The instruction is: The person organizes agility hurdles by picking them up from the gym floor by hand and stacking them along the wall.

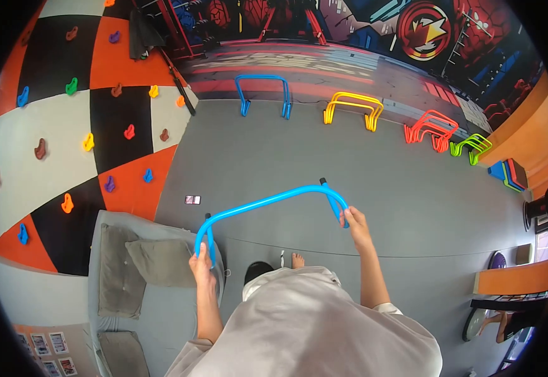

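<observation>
Blue hurdle (pixel 262 202) spans between both hands, gripped by the fingers (pixel 352 218).

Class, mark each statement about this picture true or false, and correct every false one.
1. The left hand and the right hand grip the same blue hurdle. True.
2. The phone lies on the sofa. False: the phone lies on the floor.
3. In the far row, the red hurdles stand between the yellow hurdles and the green hurdles. True.
4. The yellow hurdles are at the row's right end. False: the green hurdles are.
5. Cushions rest on the sofa. True.
</observation>
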### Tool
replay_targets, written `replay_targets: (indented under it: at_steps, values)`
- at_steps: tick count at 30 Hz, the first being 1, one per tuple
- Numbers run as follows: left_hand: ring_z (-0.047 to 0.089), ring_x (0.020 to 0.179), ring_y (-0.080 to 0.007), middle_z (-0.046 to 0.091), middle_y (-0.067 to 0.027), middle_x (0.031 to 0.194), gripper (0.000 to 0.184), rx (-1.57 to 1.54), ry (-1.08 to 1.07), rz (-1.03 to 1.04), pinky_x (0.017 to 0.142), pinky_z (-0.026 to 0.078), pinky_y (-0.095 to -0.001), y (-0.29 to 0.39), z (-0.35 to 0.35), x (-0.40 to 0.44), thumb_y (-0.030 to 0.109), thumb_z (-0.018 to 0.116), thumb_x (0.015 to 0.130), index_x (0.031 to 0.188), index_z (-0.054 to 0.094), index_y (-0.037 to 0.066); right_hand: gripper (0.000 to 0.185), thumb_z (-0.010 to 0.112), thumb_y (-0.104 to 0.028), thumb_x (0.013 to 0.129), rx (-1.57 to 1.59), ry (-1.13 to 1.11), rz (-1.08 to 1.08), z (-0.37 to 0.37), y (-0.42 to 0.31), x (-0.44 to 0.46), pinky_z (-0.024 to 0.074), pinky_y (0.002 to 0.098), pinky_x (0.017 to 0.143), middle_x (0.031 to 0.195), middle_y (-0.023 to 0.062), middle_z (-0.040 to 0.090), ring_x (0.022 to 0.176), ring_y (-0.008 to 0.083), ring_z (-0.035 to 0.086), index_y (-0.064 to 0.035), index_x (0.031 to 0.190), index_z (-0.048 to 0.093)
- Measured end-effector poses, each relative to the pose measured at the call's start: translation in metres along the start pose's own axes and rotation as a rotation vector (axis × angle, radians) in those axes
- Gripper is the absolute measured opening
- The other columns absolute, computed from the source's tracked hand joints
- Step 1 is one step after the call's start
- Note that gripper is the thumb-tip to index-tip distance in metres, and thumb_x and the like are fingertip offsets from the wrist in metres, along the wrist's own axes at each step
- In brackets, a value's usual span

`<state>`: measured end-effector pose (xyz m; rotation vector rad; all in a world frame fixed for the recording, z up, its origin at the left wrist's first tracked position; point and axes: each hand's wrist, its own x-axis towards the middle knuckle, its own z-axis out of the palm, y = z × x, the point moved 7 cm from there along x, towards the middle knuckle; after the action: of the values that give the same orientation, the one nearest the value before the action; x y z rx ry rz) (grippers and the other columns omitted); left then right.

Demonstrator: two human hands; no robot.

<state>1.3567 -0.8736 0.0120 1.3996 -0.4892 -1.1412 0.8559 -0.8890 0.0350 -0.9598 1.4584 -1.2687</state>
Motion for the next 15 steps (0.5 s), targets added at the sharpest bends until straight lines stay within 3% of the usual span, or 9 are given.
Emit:
replay_targets:
  at_steps: [4,7,12,15]
  values:
    - [0.029,0.046,-0.0024,0.037,0.0104,0.057,0.030,0.217,0.007,-0.180,0.043,0.020,-0.0231,-0.006,0.038,0.057,0.031,0.068,0.095,0.075,0.057,0.013,0.026,0.057,-0.027,0.100,-0.107,0.262,0.257,0.011,0.021,0.062,0.0312,0.0252,0.057,0.065,-0.0038,0.048,0.060,0.0058,0.042,-0.0041,0.091,0.064]
    - [0.036,0.049,-0.0023,0.046,0.0073,0.061,0.030,0.197,-0.034,-0.188,0.044,0.024,-0.0214,-0.005,0.064,0.116,0.035,0.063,0.098,0.092,0.065,0.006,0.026,0.057,-0.027,0.100,-0.192,0.331,0.351,0.023,0.033,0.108,0.0295,0.0257,0.054,0.063,-0.0049,0.046,0.056,0.0055,0.039,-0.0040,0.091,0.065]
    - [0.043,0.060,-0.0027,0.054,0.0050,0.074,0.028,0.240,-0.091,-0.195,0.051,0.032,-0.0204,0.023,0.108,0.238,0.032,0.057,0.102,0.106,0.068,0.006,0.022,0.057,-0.025,0.099,-0.175,0.300,0.378,0.075,0.016,0.201,0.0308,0.0252,0.056,0.065,-0.0049,0.047,0.059,0.0064,0.042,-0.0041,0.101,0.065]
    - [0.046,0.073,-0.0052,0.057,0.0037,0.084,0.026,0.249,-0.193,-0.078,0.064,0.039,-0.0227,0.059,0.149,0.320,0.029,0.056,0.103,0.110,0.068,0.007,0.021,0.059,-0.023,0.098,-0.046,0.288,0.212,0.110,-0.029,0.262,0.0335,0.0257,0.058,0.071,-0.0032,0.053,0.064,0.0082,0.047,-0.0055,0.108,0.064]
